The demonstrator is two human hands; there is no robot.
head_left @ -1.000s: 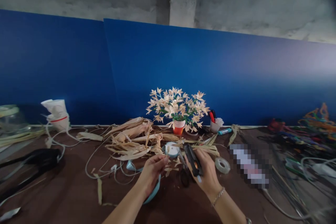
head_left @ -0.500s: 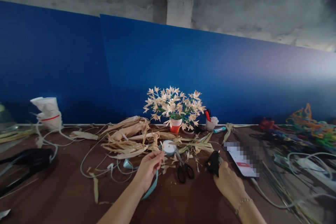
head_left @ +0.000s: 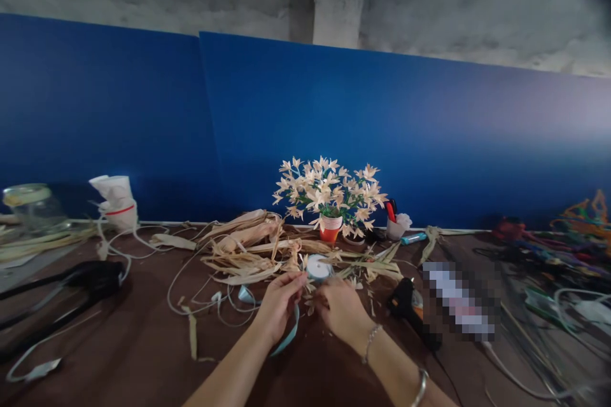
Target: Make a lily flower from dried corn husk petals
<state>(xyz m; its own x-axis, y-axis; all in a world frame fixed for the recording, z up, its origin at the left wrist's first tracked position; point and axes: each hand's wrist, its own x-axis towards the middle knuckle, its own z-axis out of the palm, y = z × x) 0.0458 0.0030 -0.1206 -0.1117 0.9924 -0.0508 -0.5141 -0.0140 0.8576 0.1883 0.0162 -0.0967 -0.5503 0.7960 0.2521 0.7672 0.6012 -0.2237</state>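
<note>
My left hand [head_left: 281,305] and my right hand [head_left: 341,313] meet low over the brown table, their fingertips close together. A pale blue ribbon [head_left: 287,337] runs from under my left hand and loops down toward the table. Tiny husk bits [head_left: 310,300] show between the hands, but what my right fingers hold is too small to tell. Just beyond them lies a white ribbon roll [head_left: 317,267]. A black glue gun [head_left: 410,311] rests on the table to the right of my right hand. The scissors are hidden from view.
Dried corn husk strips [head_left: 252,248] lie heaped behind my hands, before a potted husk-flower bouquet [head_left: 329,200]. White cables [head_left: 191,292] trail on the left. A pixelated phone [head_left: 459,301] lies on the right, near tangled coloured wires [head_left: 539,254].
My right hand has let go of the glue gun, which now lies on the table, and has moved left to my left hand. The view has shifted slightly.
</note>
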